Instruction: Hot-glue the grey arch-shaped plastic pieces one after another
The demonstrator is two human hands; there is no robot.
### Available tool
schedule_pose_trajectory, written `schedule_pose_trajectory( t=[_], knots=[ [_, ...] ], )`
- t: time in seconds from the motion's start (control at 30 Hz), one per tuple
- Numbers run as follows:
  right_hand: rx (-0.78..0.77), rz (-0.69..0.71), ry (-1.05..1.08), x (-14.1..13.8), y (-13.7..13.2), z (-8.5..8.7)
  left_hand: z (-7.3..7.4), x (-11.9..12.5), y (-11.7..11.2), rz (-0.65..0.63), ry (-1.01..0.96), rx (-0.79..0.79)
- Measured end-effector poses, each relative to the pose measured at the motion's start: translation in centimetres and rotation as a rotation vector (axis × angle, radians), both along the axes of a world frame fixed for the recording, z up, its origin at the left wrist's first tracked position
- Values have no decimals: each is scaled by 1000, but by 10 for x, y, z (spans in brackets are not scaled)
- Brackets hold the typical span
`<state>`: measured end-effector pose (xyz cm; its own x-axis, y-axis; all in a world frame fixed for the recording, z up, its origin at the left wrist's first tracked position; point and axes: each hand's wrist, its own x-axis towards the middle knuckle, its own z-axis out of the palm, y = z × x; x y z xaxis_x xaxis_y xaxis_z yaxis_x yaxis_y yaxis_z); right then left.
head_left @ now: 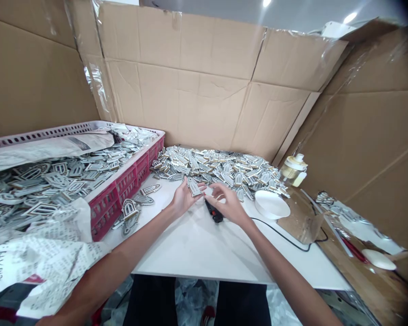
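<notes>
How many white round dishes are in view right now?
2: one white dish on the white table, right of the right hand; another further right on a brown surface. Others could be hidden.

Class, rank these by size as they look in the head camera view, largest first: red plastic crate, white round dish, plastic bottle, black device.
Red plastic crate; then white round dish and plastic bottle, too alike to rank; then black device, partly hidden.

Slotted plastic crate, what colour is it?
The crate has red sides and a pale pink rim, best seen in the head view.
</notes>
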<state>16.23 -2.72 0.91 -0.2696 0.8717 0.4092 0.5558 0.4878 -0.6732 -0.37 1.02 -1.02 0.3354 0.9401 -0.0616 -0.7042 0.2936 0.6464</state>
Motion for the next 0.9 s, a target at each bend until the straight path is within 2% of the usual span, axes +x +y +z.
schedule_pose_trajectory(
  t=[0.1,0.17,0.27,0.4,0.53,0.63,0.77,0.83,0.9],
  knots=[
    [18,-19,-154,-35,11,5,1,2,-4,-46,-42,37],
    [34,-41,-238,-50,19,7,2,0,-4,-41,-56,23],
    [44,-14,-305,-56,28,9,2,-3,-2,-16,-94,33],
    [14,14,-364,-50,40,18,1,-3,1,-26,-146,40],
    [18,-96,-394,-42,69,37,-1,0,1,37,-194,-50],
    [53,-215,-376,-40,110,56,-5,2,1,46,-175,-103],
    [95,-410,-333,-48,166,76,-11,6,-1,-6,-112,-117],
    [165,-466,-262,-55,179,83,-14,10,-2,-30,-100,-121],
    [228,-468,-140,-66,176,86,-16,13,-3,-29,-105,-126]
  ],
)
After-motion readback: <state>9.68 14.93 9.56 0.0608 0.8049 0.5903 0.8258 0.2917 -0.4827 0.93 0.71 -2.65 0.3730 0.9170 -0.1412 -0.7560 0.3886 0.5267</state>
